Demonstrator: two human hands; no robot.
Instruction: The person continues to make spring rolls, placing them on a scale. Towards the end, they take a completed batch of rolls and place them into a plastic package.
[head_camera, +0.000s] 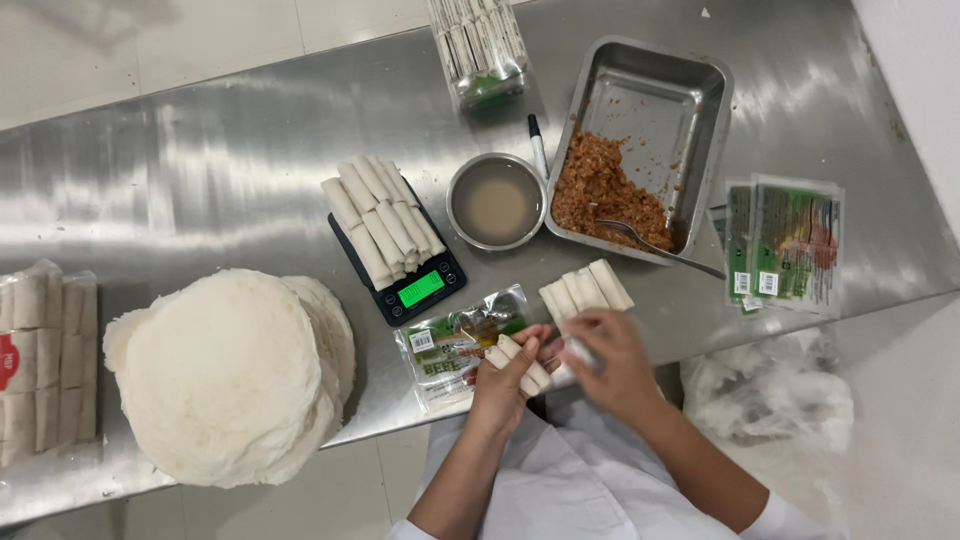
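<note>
Two pale, finger-length pastry rolls lie in the left hand, at the near edge of the brushed steel table. The left hand's fingers curl closed around them. The right hand sits just beside it, fingers bent over something small; whether it grips anything cannot be told. Judged by appearance, the rolls are light, soft and easily crushed or unrolled; hold each along its length with gentle, even pressure, not at the ends.

A clear printed plastic pouch lies flat, touching the left hand. A short row of the same rolls rests just beyond the right hand. Farther out stand:
- a black digital scale with a green display, loaded with stacked rolls;
- a round steel bowl of cloudy liquid;
- a rectangular steel tray holding reddish minced filling and a spoon.

A tall stack of round white wrappers sits well to the left.
</note>
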